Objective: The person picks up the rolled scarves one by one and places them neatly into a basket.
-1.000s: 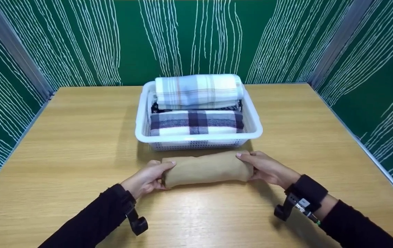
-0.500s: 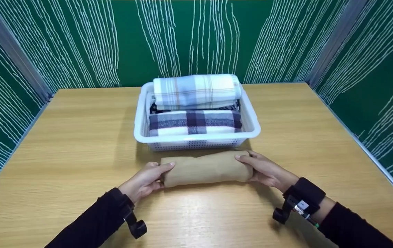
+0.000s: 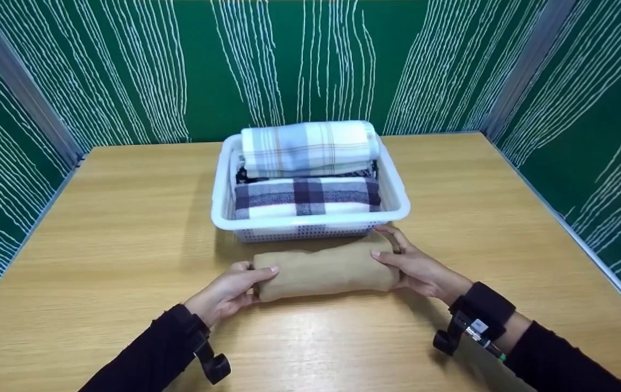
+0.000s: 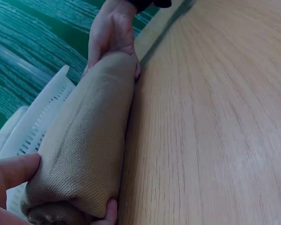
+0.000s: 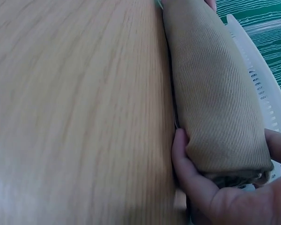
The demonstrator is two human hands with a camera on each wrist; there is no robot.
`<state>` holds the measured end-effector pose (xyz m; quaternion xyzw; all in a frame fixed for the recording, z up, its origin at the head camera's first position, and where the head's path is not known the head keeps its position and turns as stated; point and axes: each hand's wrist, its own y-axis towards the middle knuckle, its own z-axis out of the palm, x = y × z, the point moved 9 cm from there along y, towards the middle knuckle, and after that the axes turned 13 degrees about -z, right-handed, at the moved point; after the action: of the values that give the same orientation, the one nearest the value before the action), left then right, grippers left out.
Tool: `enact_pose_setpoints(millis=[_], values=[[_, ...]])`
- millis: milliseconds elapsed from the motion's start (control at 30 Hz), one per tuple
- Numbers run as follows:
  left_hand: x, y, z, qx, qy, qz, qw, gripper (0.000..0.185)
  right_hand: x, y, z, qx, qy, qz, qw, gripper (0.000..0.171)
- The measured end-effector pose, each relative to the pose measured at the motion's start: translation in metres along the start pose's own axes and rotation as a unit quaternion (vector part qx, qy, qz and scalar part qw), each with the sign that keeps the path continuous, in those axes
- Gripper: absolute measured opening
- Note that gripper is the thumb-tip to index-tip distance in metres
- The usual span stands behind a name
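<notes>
A rolled tan cloth (image 3: 324, 269) lies across the wooden table (image 3: 125, 218), just in front of a white plastic basket (image 3: 310, 223). My left hand (image 3: 231, 288) grips the roll's left end, thumb under and fingers over it (image 4: 18, 173). My right hand (image 3: 414, 267) grips the right end, its fingers wrapped round the cloth (image 5: 215, 117) beside the basket wall (image 5: 267, 98). The tan roll (image 4: 89, 140) runs from one hand to the other.
The basket holds a light blue plaid roll (image 3: 308, 147) at the back, a dark plaid roll (image 3: 308, 197) at the front and a dark cloth between them. Green patterned walls (image 3: 43, 81) enclose the table on three sides.
The tan roll and both hands have shifted slightly toward the basket. The right hand's fingers now reach up by the basket's front wall.
</notes>
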<state>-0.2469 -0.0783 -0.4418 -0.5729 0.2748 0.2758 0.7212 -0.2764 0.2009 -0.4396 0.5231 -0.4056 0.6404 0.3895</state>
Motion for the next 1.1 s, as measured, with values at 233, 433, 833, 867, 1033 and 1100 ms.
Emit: enact_pose_setpoints(millis=[233, 433, 833, 867, 1033, 1100], values=[[-0.001, 0.001, 0.0, 0.002, 0.005, 0.0, 1.0, 0.035, -0.001, -0.001, 0.0, 0.013, -0.007, -0.002, 1.0, 0.056], [-0.001, 0.0, -0.001, -0.001, 0.015, 0.002, 0.9999, 0.03, -0.005, -0.001, -0.001, 0.007, 0.012, 0.031, 0.999, 0.03], [-0.004, -0.006, -0.003, 0.026, -0.005, -0.014, 0.9996, 0.032, -0.004, -0.005, 0.008, 0.013, 0.043, 0.06, 0.997, 0.01], [-0.005, -0.008, -0.003, 0.032, -0.003, -0.013, 0.9994, 0.032, -0.003, -0.005, 0.008, 0.012, 0.042, 0.061, 0.997, 0.01], [-0.014, -0.024, 0.001, 0.067, 0.018, 0.0, 0.9976, 0.03, 0.009, -0.008, 0.014, 0.021, 0.047, 0.056, 0.997, 0.013], [-0.018, -0.032, 0.001, 0.076, 0.021, 0.004, 0.9969, 0.029, 0.016, -0.01, 0.017, 0.027, 0.054, 0.054, 0.997, 0.014]])
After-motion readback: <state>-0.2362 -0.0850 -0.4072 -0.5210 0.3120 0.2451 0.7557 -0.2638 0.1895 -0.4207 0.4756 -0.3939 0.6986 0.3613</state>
